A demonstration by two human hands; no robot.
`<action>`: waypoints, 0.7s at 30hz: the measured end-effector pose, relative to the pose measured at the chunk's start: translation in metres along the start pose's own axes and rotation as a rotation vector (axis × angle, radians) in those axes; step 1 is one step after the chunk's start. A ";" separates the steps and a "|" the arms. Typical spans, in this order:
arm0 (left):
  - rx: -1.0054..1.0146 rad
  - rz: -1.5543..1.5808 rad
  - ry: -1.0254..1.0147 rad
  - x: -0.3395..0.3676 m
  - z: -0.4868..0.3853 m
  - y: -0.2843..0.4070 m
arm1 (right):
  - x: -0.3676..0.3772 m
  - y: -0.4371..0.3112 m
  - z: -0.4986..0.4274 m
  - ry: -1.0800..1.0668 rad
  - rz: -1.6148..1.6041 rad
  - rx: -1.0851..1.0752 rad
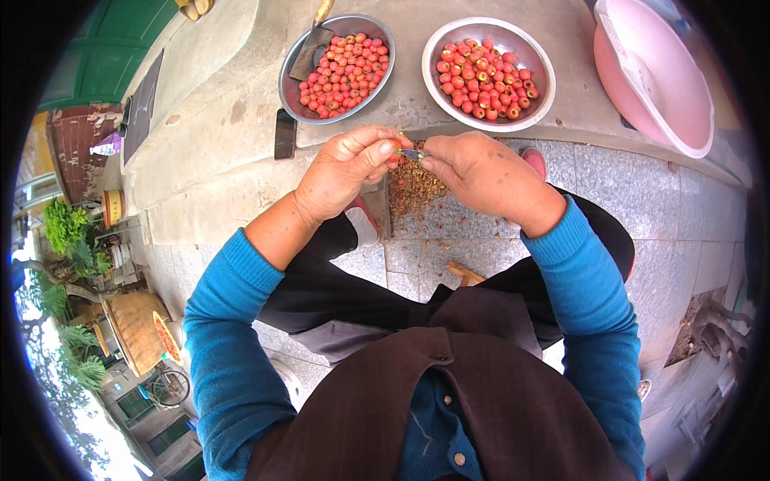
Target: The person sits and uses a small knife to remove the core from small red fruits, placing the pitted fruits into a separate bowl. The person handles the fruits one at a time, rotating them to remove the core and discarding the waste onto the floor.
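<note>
Between the thumb and fingers of my left hand point(352, 165) is a small red fruit point(394, 154), mostly covered by the fingers; it looks like a hawthorn berry. My right hand point(484, 171) grips a small metal blade point(412, 154), whose tip meets the fruit. The blade's handle is hidden in my fist. Ahead on the left, a metal bowl point(287, 90) holds many red hawthorn fruits point(346, 75) and a cleaver point(310, 54) resting on its rim. Ahead on the right, a second metal bowl point(529, 36) contains more red fruits point(484, 78), several with cut, hollowed ends.
Both bowls stand on a concrete ledge point(409, 90). A dark phone point(285, 135) lies near its edge. A pink plastic basin point(656, 72) is at the far right. Fruit scraps point(415, 192) cover the paving below my hands, between my shoes point(364, 225).
</note>
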State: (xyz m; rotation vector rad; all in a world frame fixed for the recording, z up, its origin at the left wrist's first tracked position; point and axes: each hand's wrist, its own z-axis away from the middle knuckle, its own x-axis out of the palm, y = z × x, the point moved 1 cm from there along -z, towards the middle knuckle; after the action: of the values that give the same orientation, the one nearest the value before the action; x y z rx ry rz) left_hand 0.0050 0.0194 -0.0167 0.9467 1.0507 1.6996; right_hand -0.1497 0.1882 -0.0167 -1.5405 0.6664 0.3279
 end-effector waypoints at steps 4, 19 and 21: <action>-0.046 0.042 -0.030 0.000 0.002 0.000 | 0.009 0.005 -0.003 -0.033 -0.192 0.040; 0.104 0.054 0.151 0.008 0.003 -0.003 | 0.031 -0.008 -0.005 -0.205 -1.286 0.563; 0.130 -0.019 0.176 0.009 0.003 0.000 | 0.031 -0.010 -0.005 -0.237 -1.396 0.558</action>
State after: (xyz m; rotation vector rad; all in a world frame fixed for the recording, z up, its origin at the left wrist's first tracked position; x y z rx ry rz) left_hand 0.0048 0.0282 -0.0145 0.8770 1.2955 1.7394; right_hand -0.1203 0.1764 -0.0259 -1.0778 -0.5443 -0.6761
